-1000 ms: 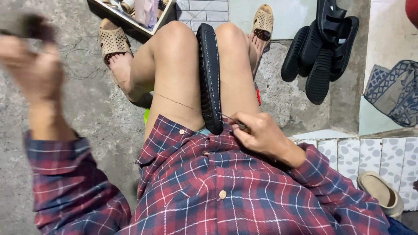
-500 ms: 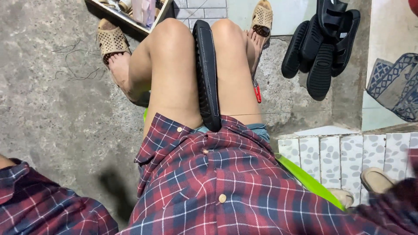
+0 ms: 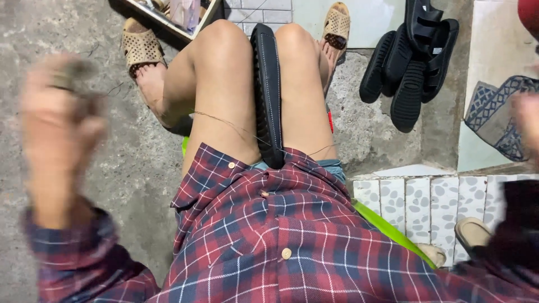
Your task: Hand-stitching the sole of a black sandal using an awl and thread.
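Observation:
A black sandal sole (image 3: 268,95) stands on edge, clamped between my bare knees. A thin thread (image 3: 224,122) runs from it across my left thigh, and another strand shows on my right thigh. My left hand (image 3: 59,129) is raised at the left, blurred by motion, with its fingers closed around a small dark object. My right hand (image 3: 528,115) is a blur at the far right edge, away from the sole, and its grip is not readable. My plaid shirt fills the lower part of the view.
Several black sandals (image 3: 410,62) are piled on the concrete at upper right, next to a patterned cloth (image 3: 497,120). A tray of small items (image 3: 174,17) sits by my left foot. A tiled step (image 3: 415,196) and a beige shoe (image 3: 474,233) lie to my right.
My left hand, down and out of sight half a second ago, has swung up at the left again. My right hand has left my lap and moved out to the far right.

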